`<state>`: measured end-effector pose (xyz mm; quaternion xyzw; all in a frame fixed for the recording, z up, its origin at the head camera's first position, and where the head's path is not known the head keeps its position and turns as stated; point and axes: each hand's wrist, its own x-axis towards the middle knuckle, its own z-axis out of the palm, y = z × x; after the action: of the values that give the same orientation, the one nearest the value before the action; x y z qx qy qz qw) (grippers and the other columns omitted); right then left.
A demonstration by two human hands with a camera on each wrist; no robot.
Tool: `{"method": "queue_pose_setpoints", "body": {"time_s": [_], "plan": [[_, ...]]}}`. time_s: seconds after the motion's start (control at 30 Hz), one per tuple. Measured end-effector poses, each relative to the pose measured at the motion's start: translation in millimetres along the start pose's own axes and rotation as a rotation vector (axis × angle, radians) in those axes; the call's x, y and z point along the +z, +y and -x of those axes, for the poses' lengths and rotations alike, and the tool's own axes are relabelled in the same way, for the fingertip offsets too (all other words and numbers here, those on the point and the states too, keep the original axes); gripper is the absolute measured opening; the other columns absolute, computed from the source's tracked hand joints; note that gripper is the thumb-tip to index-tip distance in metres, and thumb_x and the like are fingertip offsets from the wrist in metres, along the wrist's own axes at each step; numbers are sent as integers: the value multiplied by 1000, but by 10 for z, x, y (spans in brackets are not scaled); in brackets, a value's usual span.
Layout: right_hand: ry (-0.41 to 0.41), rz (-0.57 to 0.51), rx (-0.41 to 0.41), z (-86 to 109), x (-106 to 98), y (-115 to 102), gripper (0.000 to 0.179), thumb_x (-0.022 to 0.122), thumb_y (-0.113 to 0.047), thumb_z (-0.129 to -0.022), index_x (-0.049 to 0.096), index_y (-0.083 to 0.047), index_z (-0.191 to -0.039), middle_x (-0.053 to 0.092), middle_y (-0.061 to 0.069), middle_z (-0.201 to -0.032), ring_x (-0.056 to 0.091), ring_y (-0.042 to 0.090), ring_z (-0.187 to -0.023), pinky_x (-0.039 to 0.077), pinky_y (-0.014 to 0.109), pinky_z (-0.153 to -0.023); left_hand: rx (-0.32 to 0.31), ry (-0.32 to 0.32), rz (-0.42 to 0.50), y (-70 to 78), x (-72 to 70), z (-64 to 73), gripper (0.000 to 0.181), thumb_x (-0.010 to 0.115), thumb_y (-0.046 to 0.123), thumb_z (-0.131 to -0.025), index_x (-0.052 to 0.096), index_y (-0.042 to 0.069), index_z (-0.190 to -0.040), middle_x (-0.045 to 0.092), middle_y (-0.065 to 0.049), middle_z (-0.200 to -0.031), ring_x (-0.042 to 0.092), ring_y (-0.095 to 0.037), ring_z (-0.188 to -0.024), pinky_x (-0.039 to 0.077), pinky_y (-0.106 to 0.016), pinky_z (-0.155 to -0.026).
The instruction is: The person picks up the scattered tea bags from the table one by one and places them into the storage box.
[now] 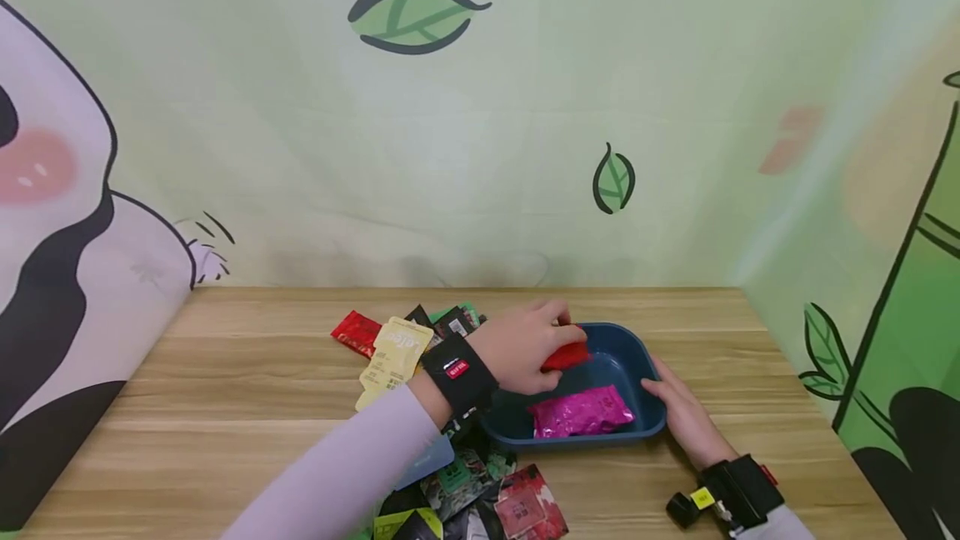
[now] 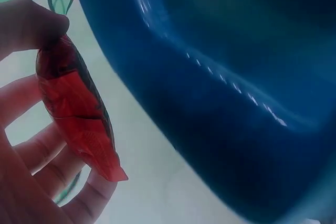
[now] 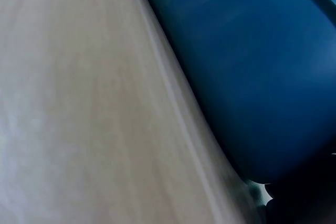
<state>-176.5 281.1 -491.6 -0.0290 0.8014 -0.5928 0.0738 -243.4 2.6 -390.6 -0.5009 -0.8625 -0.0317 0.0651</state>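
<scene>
My left hand (image 1: 521, 348) reaches over the blue plastic basin (image 1: 506, 442) and holds a small red snack packet (image 1: 567, 357). In the left wrist view, thumb and fingers grip that red packet (image 2: 79, 114) beside the basin's wall (image 2: 157, 108). A shiny pink packet (image 1: 583, 412) lies inside the basin, toward its near side. At the basin's right end, my right hand (image 1: 690, 415) has its thumb over the rim and the fingers along the outer wall. The right wrist view shows the basin's outer side (image 3: 252, 77), while the fingers are hidden there.
To the basin's left lies a loose pile with a red packet (image 1: 356, 332), a pale yellow pouch (image 1: 400, 346) and dark packets (image 1: 455, 322). Nearer me are more packets, including a red-and-black one (image 1: 528, 505). The wooden table (image 1: 247, 390) meets a printed backdrop (image 1: 450, 148).
</scene>
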Motion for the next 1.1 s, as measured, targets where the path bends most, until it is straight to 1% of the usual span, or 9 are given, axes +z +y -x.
{"method": "queue_pose_setpoints", "body": {"time_s": [0.13,0.27,0.4,0.53,0.63,0.77,0.93,1.0,1.1], "plan": [[-19,-19,-7,-15,18,3,70,39,-32,-105,12,2,-160,9,21,-166,3,35,-151,6,54,-118,2,-21,-14,97,36,-111,55,63,41,-87,60,24,-139,53,-3,-125,51,-13,-100,46,-23,-75],[-28,-33,-7,-20,31,-2,71,39,-33,-105,11,1,-160,9,20,-166,3,35,-151,5,54,-118,-1,-23,-51,155,55,-168,57,62,44,-87,59,26,-141,53,-2,-126,50,-14,-103,46,-23,-78],[-27,-37,-6,-7,35,-1,70,38,-34,-105,12,1,-160,9,20,-166,3,35,-151,5,55,-117,-27,-57,-51,181,66,-169,73,62,54,-86,46,28,-152,48,-4,-141,49,-18,-120,46,-31,-95],[-17,-31,-6,5,29,5,69,38,-32,-105,13,2,-160,10,21,-165,4,36,-151,5,55,-117,-64,-81,-23,151,55,-91,85,59,63,-84,36,28,-157,39,-5,-155,41,-23,-136,35,-42,-110],[-3,-15,-3,2,18,7,69,39,-30,-104,14,4,-159,10,22,-165,3,36,-150,5,55,-117,-80,-70,-6,54,63,13,83,59,63,-84,39,26,-156,39,-5,-155,41,-24,-138,33,-44,-111],[4,-15,-8,-6,14,5,70,41,-30,-104,14,4,-159,10,21,-165,3,34,-150,5,53,-117,-112,-48,17,-184,106,221,80,59,62,-85,43,23,-154,42,-6,-153,43,-25,-136,37,-43,-109],[-1,-10,-18,-7,15,5,69,40,-30,-104,14,3,-159,10,20,-165,4,34,-150,6,54,-117,-205,-42,41,-519,137,601,80,58,62,-86,43,22,-153,42,-8,-152,46,-27,-133,39,-43,-106],[-3,-4,-17,-6,10,6,69,40,-30,-104,15,3,-159,10,20,-165,4,34,-150,6,54,-117,-242,-49,56,-633,130,762,80,59,61,-87,42,22,-154,41,-9,-153,45,-28,-135,39,-44,-107],[-7,-7,-11,-5,0,7,69,39,-29,-104,14,3,-159,9,21,-166,4,34,-150,6,54,-117,-280,-34,73,-788,122,979,79,61,58,-86,43,21,-154,41,-10,-153,45,-28,-135,41,-43,-104]]}}
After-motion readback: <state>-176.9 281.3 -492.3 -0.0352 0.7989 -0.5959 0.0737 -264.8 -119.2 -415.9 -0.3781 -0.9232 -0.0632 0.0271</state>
